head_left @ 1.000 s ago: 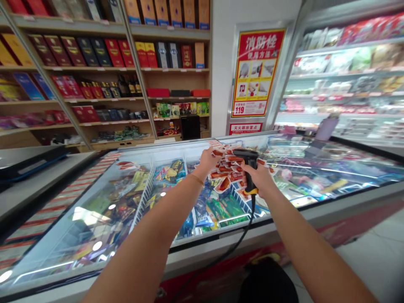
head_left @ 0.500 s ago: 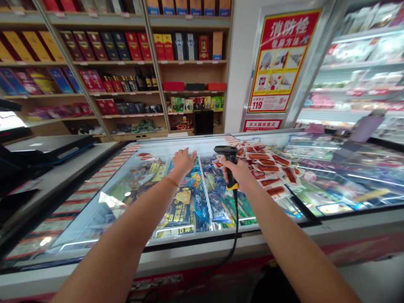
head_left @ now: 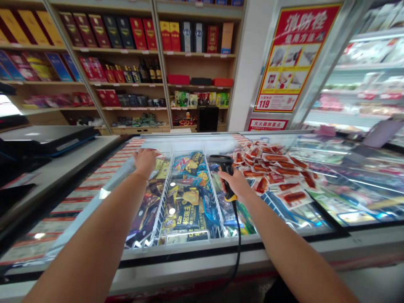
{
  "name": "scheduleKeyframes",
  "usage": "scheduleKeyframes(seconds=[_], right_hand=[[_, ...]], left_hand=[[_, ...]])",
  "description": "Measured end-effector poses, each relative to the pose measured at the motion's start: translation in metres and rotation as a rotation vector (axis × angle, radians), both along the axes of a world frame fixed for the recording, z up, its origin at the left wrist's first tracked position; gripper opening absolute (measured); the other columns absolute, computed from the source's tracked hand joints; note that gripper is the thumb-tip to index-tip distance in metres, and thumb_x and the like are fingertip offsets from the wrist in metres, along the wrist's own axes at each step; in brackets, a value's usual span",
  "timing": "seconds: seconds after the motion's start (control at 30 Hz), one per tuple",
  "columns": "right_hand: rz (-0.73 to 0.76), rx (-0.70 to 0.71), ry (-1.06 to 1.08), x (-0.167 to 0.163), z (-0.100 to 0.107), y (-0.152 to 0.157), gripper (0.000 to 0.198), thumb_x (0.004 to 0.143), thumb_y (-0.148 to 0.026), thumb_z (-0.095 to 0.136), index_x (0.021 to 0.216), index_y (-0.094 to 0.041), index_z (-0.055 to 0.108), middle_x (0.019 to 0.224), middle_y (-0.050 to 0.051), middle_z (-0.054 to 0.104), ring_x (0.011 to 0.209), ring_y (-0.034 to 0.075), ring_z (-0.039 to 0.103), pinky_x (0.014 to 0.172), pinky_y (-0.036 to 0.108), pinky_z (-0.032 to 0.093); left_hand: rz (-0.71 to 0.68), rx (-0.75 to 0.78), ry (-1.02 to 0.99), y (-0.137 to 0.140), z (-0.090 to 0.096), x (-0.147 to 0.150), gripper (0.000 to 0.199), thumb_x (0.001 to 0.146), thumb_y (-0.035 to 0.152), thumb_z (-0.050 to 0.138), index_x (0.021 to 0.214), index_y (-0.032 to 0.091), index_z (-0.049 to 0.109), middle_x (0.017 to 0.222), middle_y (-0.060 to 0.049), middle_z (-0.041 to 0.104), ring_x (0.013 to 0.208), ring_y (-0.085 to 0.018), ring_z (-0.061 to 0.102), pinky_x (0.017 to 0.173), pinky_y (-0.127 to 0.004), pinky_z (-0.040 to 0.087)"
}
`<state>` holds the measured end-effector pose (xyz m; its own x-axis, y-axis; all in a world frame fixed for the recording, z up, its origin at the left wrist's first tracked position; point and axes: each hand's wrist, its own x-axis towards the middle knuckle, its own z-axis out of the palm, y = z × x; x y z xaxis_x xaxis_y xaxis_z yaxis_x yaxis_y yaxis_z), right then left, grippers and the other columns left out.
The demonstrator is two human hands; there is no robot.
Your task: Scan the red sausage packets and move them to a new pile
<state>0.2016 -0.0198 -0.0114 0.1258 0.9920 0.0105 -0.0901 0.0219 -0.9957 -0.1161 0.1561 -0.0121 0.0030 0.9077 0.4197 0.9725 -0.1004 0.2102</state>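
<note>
My right hand [head_left: 235, 181] is wrapped round the grip of a black and yellow barcode scanner [head_left: 222, 160]; its cable hangs down past the freezer's front edge. At the far left of the freezer's glass top, my left hand [head_left: 145, 162] has its fingers bent over a clear packet of red sausage [head_left: 158, 153]. Only the packet's right end shows; the rest is hidden by the hand. To the right of the scanner, a heap of sausage packets [head_left: 277, 164] lies on the glass.
Under the glass, white wire baskets hold bagged ice cream [head_left: 186, 206]. A dark flat device [head_left: 53, 139] stands on the left counter [head_left: 104, 151]. Shelves with boxes and bottles [head_left: 132, 49] line the back wall, beside a red fire-hydrant poster [head_left: 293, 59]. A lilac object [head_left: 378, 132] stands at the right.
My left hand has moved left from above the middle basket to the single sausage packet. The right hand still holds the scanner. The view has tilted down slightly, showing more of the sausage heap.
</note>
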Motion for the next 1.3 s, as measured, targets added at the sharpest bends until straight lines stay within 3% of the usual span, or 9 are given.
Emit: scheduleKeyframes(seconds=[0.2, 0.3, 0.43, 0.53, 0.73, 0.87, 1.0, 1.17, 1.3], right_hand=[[-0.030, -0.034, 0.017, 0.009, -0.003, 0.001, 0.028, 0.069, -0.032, 0.069, 0.084, -0.020, 0.048, 0.053, -0.007, 0.052, 0.037, 0.010, 0.048, 0.033, 0.022, 0.037], [-0.023, -0.036, 0.045, 0.010, -0.002, 0.000, 0.028, 0.069, -0.032, 0.069, 0.085, -0.020, 0.049, 0.053, -0.006, 0.052, 0.037, 0.010, 0.048, 0.034, 0.022, 0.038], [-0.016, -0.027, 0.052, 0.009, 0.001, -0.004, 0.027, 0.069, -0.030, 0.069, 0.085, -0.020, 0.050, 0.052, -0.006, 0.052, 0.037, 0.009, 0.048, 0.033, 0.021, 0.038], [-0.023, -0.029, 0.065, 0.009, 0.001, -0.006, 0.026, 0.070, -0.030, 0.069, 0.085, -0.020, 0.050, 0.052, -0.006, 0.052, 0.037, 0.009, 0.048, 0.033, 0.021, 0.037], [0.002, -0.016, 0.054, 0.006, 0.000, -0.009, 0.024, 0.071, -0.029, 0.068, 0.085, -0.020, 0.050, 0.053, -0.006, 0.052, 0.037, 0.010, 0.048, 0.034, 0.021, 0.037], [0.021, -0.014, 0.033, 0.000, 0.000, -0.013, 0.022, 0.072, -0.027, 0.066, 0.085, -0.020, 0.050, 0.051, -0.007, 0.051, 0.036, 0.010, 0.047, 0.034, 0.021, 0.037], [0.055, -0.007, -0.001, -0.003, 0.001, -0.017, 0.019, 0.073, -0.025, 0.064, 0.082, -0.020, 0.049, 0.051, -0.007, 0.050, 0.036, 0.010, 0.047, 0.034, 0.022, 0.037], [0.056, 0.002, -0.026, -0.004, 0.000, -0.019, 0.018, 0.073, -0.025, 0.064, 0.083, -0.020, 0.049, 0.051, -0.006, 0.051, 0.037, 0.010, 0.047, 0.034, 0.022, 0.037], [0.066, -0.012, -0.055, -0.007, -0.001, -0.020, 0.021, 0.072, -0.026, 0.066, 0.082, -0.020, 0.048, 0.051, -0.006, 0.050, 0.036, 0.010, 0.047, 0.034, 0.022, 0.036]], left_hand=[[-0.065, 0.046, 0.247, -0.006, -0.002, 0.037, 0.028, 0.081, 0.021, 0.046, 0.084, 0.008, 0.071, 0.102, -0.020, 0.064, 0.111, -0.033, 0.047, 0.092, -0.047, 0.032], [-0.114, -0.054, 0.280, -0.026, 0.002, 0.068, 0.028, 0.080, 0.026, 0.048, 0.084, 0.013, 0.073, 0.102, -0.017, 0.067, 0.103, -0.031, 0.056, 0.085, -0.041, 0.039], [-0.216, -0.237, 0.124, -0.061, 0.007, 0.111, 0.027, 0.078, 0.034, 0.054, 0.086, 0.021, 0.075, 0.093, -0.010, 0.072, 0.087, -0.026, 0.064, 0.078, -0.034, 0.044], [-0.310, -0.259, -0.074, -0.076, 0.008, 0.129, 0.028, 0.079, 0.042, 0.054, 0.084, 0.025, 0.076, 0.086, -0.005, 0.073, 0.080, -0.022, 0.066, 0.070, -0.029, 0.046], [-0.212, -0.141, -0.287, -0.081, 0.014, 0.108, 0.023, 0.072, 0.028, 0.062, 0.092, 0.019, 0.071, 0.097, -0.007, 0.073, 0.089, -0.020, 0.066, 0.076, -0.026, 0.048], [-0.097, -0.256, -0.175, -0.093, 0.009, 0.092, 0.040, 0.067, 0.045, 0.069, 0.095, 0.016, 0.068, 0.091, -0.012, 0.072, 0.086, -0.025, 0.067, 0.073, -0.029, 0.048], [-0.117, -0.374, -0.124, -0.105, -0.003, 0.098, 0.034, 0.066, 0.050, 0.068, 0.077, 0.018, 0.069, 0.077, -0.010, 0.070, 0.080, -0.027, 0.067, 0.069, -0.031, 0.047], [-0.209, -0.289, -0.316, -0.105, -0.013, 0.104, 0.020, 0.070, 0.035, 0.067, 0.081, 0.018, 0.067, 0.089, -0.008, 0.071, 0.083, -0.023, 0.066, 0.070, -0.029, 0.047], [-0.198, -0.197, -0.543, -0.097, -0.022, 0.101, 0.015, 0.075, 0.025, 0.061, 0.089, 0.018, 0.060, 0.079, -0.004, 0.069, 0.075, -0.017, 0.064, 0.068, -0.028, 0.048]])
